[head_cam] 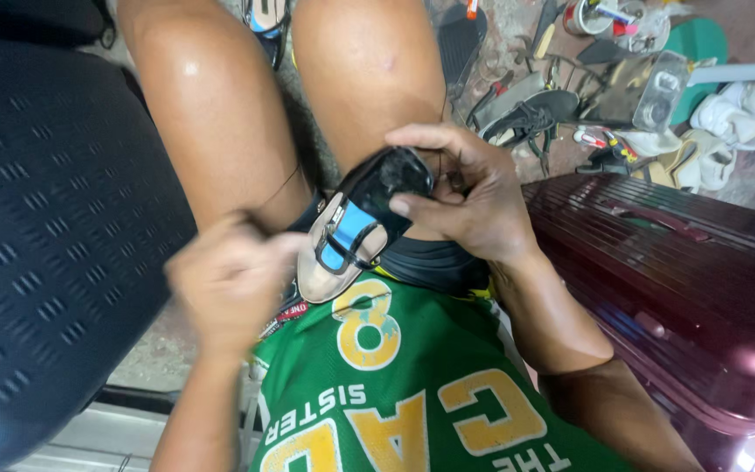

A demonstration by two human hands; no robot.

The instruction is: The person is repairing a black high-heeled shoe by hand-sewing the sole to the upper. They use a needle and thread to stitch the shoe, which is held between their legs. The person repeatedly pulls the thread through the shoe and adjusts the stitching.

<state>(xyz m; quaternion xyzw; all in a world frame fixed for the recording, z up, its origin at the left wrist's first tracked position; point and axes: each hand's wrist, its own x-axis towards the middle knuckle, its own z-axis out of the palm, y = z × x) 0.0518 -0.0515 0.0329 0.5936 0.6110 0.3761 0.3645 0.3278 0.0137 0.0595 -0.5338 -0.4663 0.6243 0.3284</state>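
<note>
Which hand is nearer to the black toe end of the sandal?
The right hand. It grips the black toe end of the sandal, fingers wrapped around it. The left hand, blurred, is beside the sandal's beige heel end, farther from the toe.

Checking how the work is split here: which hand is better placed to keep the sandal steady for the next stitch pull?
The right hand: its fingers already wrap the dark sandal at the heel end. The left hand is blurred, off to the side, apparently pinching a thin thread, not touching the sandal.
</note>
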